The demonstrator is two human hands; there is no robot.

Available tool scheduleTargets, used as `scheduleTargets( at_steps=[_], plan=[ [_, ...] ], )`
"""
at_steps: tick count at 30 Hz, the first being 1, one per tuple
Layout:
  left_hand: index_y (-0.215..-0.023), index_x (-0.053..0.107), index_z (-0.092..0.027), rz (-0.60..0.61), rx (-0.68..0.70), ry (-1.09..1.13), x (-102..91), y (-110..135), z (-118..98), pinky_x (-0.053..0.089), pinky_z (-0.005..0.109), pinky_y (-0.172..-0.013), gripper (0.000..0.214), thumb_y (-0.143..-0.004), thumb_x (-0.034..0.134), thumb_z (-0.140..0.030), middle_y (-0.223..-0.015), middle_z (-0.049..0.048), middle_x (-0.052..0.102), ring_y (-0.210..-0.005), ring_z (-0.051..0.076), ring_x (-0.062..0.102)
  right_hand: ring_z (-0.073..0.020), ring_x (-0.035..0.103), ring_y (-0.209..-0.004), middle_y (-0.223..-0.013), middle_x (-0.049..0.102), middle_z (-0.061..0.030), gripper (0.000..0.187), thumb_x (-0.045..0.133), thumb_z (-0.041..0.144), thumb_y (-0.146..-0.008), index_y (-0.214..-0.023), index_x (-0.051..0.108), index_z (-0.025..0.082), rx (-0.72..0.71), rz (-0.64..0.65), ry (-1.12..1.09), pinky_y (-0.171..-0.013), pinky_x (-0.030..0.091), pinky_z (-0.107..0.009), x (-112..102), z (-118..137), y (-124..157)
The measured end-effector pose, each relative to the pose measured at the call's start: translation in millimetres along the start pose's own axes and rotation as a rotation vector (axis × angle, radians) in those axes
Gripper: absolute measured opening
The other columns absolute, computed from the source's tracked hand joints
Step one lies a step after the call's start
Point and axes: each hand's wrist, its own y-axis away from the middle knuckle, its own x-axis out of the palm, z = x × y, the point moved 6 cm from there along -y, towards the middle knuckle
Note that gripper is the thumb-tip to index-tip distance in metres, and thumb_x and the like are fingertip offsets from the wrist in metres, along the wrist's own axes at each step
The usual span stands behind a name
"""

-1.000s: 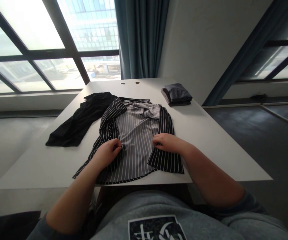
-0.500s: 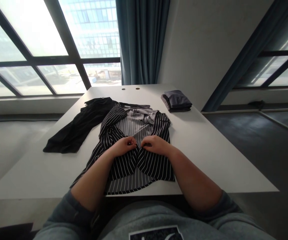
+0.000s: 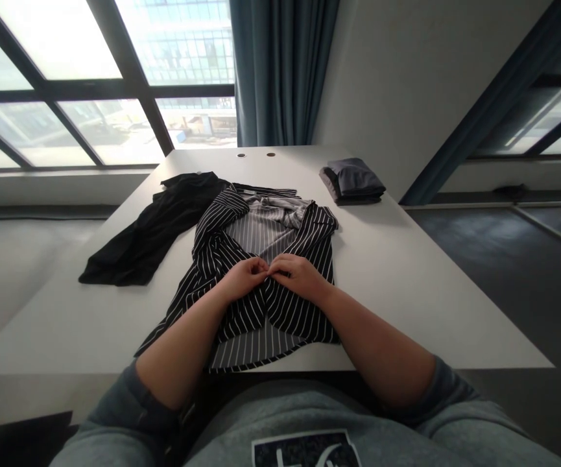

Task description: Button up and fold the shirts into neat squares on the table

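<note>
A black-and-white striped shirt (image 3: 261,237) lies on a white counter (image 3: 406,292), centred left to right, its hem close to the near edge. The front panels are drawn in toward the middle, and the paler grey-striped inside of the shirt shows above the hands, with a crumpled band of fabric near the collar. The left hand (image 3: 244,279) and right hand (image 3: 299,277) rest on the front panels at the centre, side by side and touching. The fingers (image 3: 280,264) of both hands are pinched together on the front edges. Both forearms lie across the lower shirt and hide part of it from the head camera.

Just left of the shirt, a crumpled black garment (image 3: 154,233) lies diagonally, its upper end meeting the shirt's shoulder. Beyond the shirt to the right sits a folded stack of dark grey clothing (image 3: 352,181), well apart from the hands. Two small round holes (image 3: 255,155) mark the far end of the counter. Behind it hang a teal curtain (image 3: 280,65) and a large gridded window (image 3: 66,84). Grey sleeves (image 3: 115,434) cover the person's upper arms.
</note>
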Motion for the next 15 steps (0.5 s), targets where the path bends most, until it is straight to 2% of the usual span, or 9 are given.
scheduleTargets(
  at_steps=[6, 11, 15],
  plan=[
    [-0.091, 0.065, -0.018, 0.085, -0.101, 0.257, 3.4, 4, -1, 0.041, 0.025, -0.065, 0.038, -0.075, 0.084, -0.046, -0.076, -0.0030, 0.062, -0.066, 0.010, 0.053, -0.0162, 0.067, -0.080, -0.091, 0.069, -0.0021, 0.006, 0.073, 0.015, -0.091, -0.093, 0.071, 0.021, 0.086, -0.068, -0.054, -0.076, 0.055, -0.029, -4, -6, 1],
    [-0.095, 0.071, -0.017, 0.095, -0.063, 0.149, -1.1, 7, -13, 0.045, 0.027, -0.070, 0.037, -0.084, 0.077, -0.052, -0.078, -0.0006, 0.065, -0.071, 0.013, 0.058, -0.0163, 0.068, -0.080, -0.088, 0.072, -0.0021, 0.005, 0.073, 0.015, -0.091, -0.090, 0.073, 0.020, 0.101, -0.052, -0.035, -0.077, 0.054, -0.029, -4, -10, 2],
    [-0.096, 0.073, -0.017, 0.076, -0.019, 0.044, -3.2, 8, -20, 0.051, 0.031, -0.079, 0.035, -0.076, 0.086, -0.043, -0.091, 0.0036, 0.074, -0.081, 0.017, 0.066, -0.0162, 0.069, -0.078, -0.086, 0.074, -0.0021, 0.006, 0.074, 0.014, -0.088, -0.089, 0.075, 0.020, 0.137, -0.076, -0.018, -0.075, 0.054, -0.029, -5, -13, 4]
  ],
)
